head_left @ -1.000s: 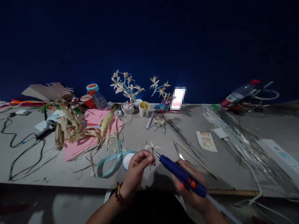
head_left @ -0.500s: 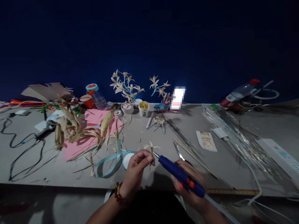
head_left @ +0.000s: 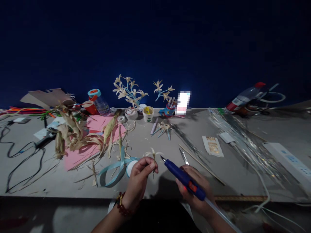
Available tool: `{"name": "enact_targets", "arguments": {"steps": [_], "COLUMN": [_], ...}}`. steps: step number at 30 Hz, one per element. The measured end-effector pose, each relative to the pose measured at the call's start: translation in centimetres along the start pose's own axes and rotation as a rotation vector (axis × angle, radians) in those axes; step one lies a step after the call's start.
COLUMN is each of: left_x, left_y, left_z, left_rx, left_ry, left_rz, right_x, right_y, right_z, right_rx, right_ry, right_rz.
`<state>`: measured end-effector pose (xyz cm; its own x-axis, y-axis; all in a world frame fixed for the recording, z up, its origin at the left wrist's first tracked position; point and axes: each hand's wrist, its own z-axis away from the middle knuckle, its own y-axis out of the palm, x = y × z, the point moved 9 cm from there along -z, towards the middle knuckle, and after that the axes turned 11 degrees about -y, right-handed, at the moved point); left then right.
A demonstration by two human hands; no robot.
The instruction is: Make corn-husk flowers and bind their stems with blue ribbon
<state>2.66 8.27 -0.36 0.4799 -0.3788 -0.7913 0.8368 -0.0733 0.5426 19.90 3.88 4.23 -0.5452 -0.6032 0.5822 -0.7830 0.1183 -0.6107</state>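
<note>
My left hand [head_left: 142, 171], with a beaded bracelet at the wrist, pinches a small pale flower [head_left: 153, 152] by its stem, petals up. A blue glue gun [head_left: 183, 178] lies in my right hand [head_left: 198, 189], its fingers closed round the body. The gun's metal tip points up and left, a small gap away from the flower. Just beyond my right hand, scissors [head_left: 185, 157] are partly hidden by it. A roll of light blue ribbon [head_left: 114, 178] lies left of my left hand. Several small flowers with blue stems [head_left: 164, 128] sit further back.
Dry corn husks [head_left: 77, 139] cover pink paper [head_left: 73, 160] at left. Finished flower sprays [head_left: 130, 90] stand at the back near a white cup [head_left: 148, 116] and a lit phone [head_left: 183, 102]. Wires [head_left: 245, 139], a power strip [head_left: 286, 158] and a tilted bottle [head_left: 245, 97] lie at right.
The glue gun's tip has drawn back from the flower, leaving a gap. My left hand, still pinching the flower, has shifted slightly left in view.
</note>
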Motion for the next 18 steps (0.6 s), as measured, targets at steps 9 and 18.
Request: {"name": "enact_targets", "arguments": {"steps": [9, 18], "left_x": [-2.0, -7.8], "left_y": [-4.8, -9.5], "left_z": [-0.6, 2.1], "left_rx": [-0.1, -0.263], "left_ry": [0.083, 0.379], "left_rz": [0.068, -0.016], "right_x": [-9.7, -19.8], "right_y": [-5.7, -12.8], "right_z": [5.0, 9.8], "right_rx": [0.081, 0.2], "right_ry": [0.42, 0.445], "right_rz": [0.578, 0.656]}}
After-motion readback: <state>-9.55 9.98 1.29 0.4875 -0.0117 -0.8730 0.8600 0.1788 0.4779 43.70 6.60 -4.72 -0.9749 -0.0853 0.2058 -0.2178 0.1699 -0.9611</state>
